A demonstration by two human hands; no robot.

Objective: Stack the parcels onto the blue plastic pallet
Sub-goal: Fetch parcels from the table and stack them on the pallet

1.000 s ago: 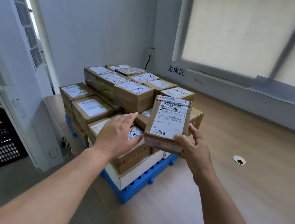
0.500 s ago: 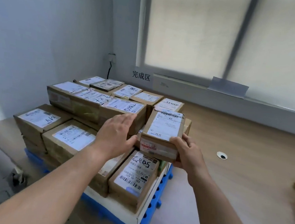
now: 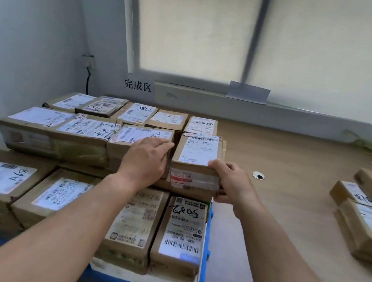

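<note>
**Placing a parcel on the top tier.** The parcel [image 3: 198,156] sits at the right end of the upper row, above the blue plastic pallet [image 3: 210,215]. The right grip [image 3: 233,183] clasps its near right corner, thumb on the label and fingers round the lower edge, probably to steer it square. The left grip [image 3: 146,157] lies flat with straight fingers on the neighbouring parcel [image 3: 139,135] and holds nothing. It likely steadies that row against the sideways push. Whether the parcel bears fully on the layer below cannot be told. Unstacked parcels [image 3: 366,221] lie on the floor at right.
</note>
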